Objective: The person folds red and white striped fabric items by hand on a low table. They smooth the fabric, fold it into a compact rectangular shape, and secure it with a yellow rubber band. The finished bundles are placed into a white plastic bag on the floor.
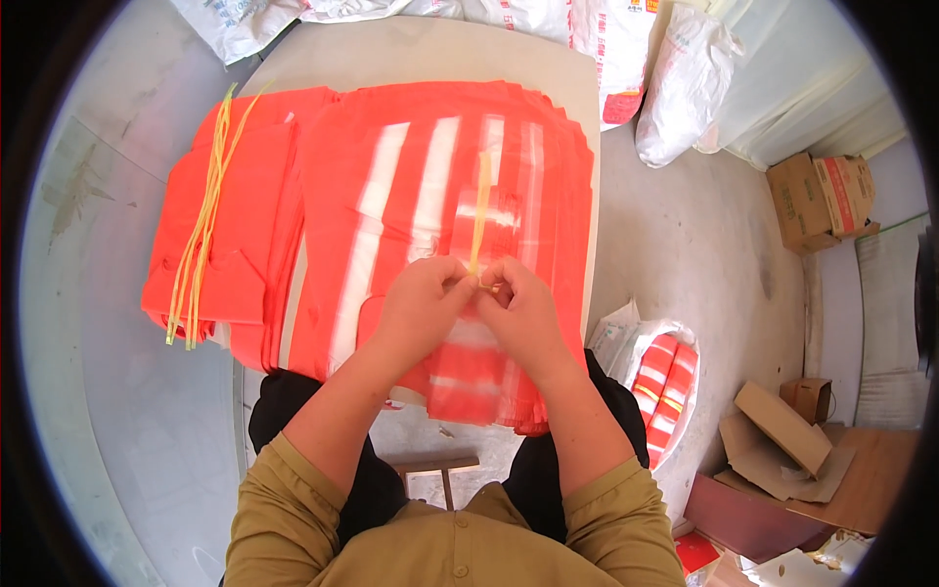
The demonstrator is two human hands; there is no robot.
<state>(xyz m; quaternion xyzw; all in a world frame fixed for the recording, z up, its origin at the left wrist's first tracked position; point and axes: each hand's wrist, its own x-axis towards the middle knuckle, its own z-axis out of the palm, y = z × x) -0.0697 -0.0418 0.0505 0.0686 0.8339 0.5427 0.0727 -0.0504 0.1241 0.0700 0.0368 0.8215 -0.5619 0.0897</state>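
Note:
My left hand (423,296) and my right hand (525,311) meet over a folded bundle of red plastic bags (468,383) with pale stripes. Both hands are closed in a pinch on a thin yellow tie (480,220). One length of the tie runs away from my fingertips along the bundle, and a small loop of it shows at my right fingers. Whether it is knotted is hidden by my fingers. Beneath the bundle lies a wide stack of red striped bags (337,196), spread flat on the table.
More yellow ties (207,220) lie across a folded red stack (230,191) at the left. On the floor to the right, an open white sack (693,338) holds tied red rolls. White sacks (611,59) stand behind the beige table (430,49). Cardboard boxes (822,201) sit farther right.

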